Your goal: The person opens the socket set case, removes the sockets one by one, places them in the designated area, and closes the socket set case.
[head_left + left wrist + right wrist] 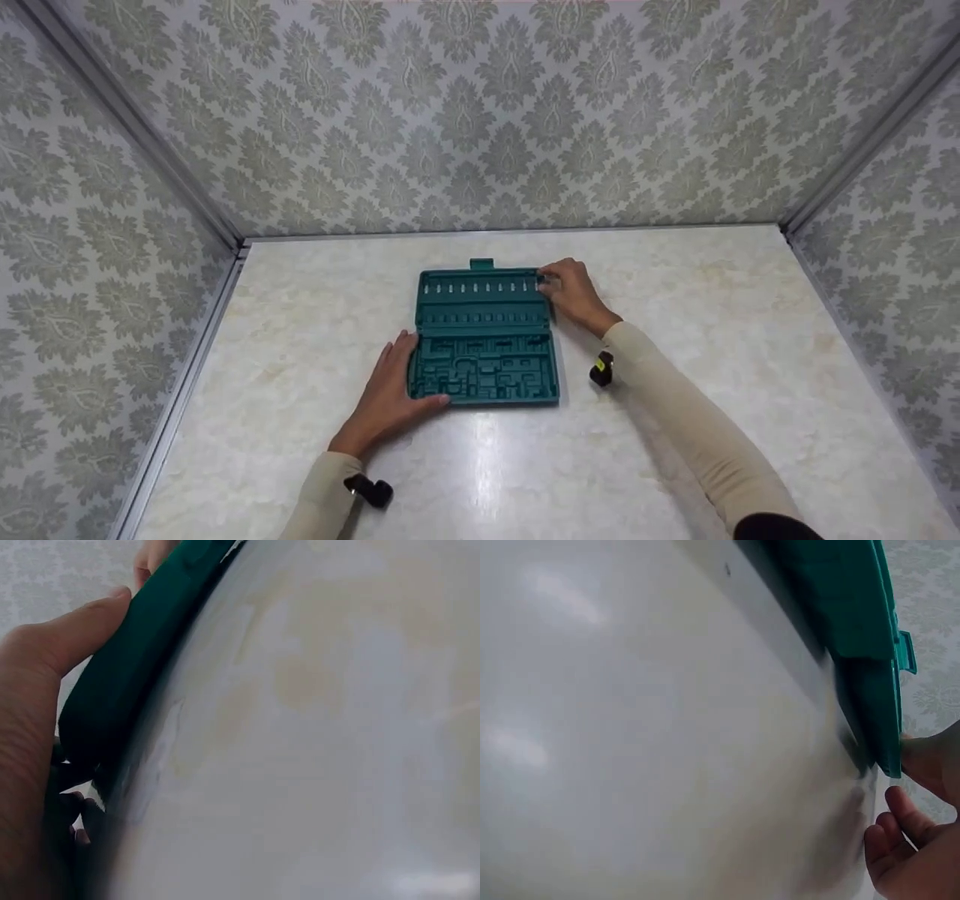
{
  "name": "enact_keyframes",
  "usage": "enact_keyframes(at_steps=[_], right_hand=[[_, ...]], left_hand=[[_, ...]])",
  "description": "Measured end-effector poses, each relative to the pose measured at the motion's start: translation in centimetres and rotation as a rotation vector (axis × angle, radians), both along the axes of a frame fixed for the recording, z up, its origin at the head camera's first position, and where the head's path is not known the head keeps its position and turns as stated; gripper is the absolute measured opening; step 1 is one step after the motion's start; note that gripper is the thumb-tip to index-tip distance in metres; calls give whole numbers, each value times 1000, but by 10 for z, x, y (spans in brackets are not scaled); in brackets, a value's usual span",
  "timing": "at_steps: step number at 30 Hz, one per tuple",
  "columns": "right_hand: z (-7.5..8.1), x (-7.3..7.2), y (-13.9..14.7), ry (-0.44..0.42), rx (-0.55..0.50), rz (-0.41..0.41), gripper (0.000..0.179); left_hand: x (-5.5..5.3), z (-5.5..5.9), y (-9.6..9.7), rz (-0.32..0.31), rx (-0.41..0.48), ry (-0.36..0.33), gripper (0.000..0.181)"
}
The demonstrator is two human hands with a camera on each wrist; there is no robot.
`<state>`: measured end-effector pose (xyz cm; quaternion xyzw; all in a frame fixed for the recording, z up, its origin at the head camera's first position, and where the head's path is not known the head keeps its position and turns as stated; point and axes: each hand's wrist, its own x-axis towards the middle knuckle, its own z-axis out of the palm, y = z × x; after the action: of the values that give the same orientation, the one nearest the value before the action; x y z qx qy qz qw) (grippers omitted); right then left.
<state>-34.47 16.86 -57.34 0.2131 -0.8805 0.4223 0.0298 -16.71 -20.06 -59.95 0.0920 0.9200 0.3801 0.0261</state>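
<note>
An opened green plastic bit case point(487, 337) lies on the table, its lid laid back on the far side. Small silvery bits point(475, 287) stand in a row along the lid. The molded tray nearest the person shows many shaped hollows. My left hand point(390, 386) grips the near left corner, thumb point(105, 615) on the front edge and fingers along the left side. At the lid's far right corner is my right hand point(574, 292), thumb and forefinger by the end of the bit row. I cannot tell whether they pinch a bit; one fingertip passes behind the lid edge point(885, 727).
The pale marbled table point(300, 315) meets patterned wall panels point(480, 135) at its back and sides. A latch tab point(481, 263) sticks out from the lid's far edge. Black wrist cameras point(370, 491) hang by both sleeves.
</note>
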Motion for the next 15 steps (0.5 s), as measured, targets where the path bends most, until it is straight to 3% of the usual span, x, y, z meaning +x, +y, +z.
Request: enact_keyframes(at_steps=[3,7,15], right_hand=[[5,0,-2,-6,94,13,29],[26,6,-12,-65,244,-2,31],[38,2,-18,-74,417,-17,29]], left_hand=[[1,-1,-1,8,1,7,129],[1,-2,-1,15,-10,8,131],[2,-1,2,15,10,-12,132]])
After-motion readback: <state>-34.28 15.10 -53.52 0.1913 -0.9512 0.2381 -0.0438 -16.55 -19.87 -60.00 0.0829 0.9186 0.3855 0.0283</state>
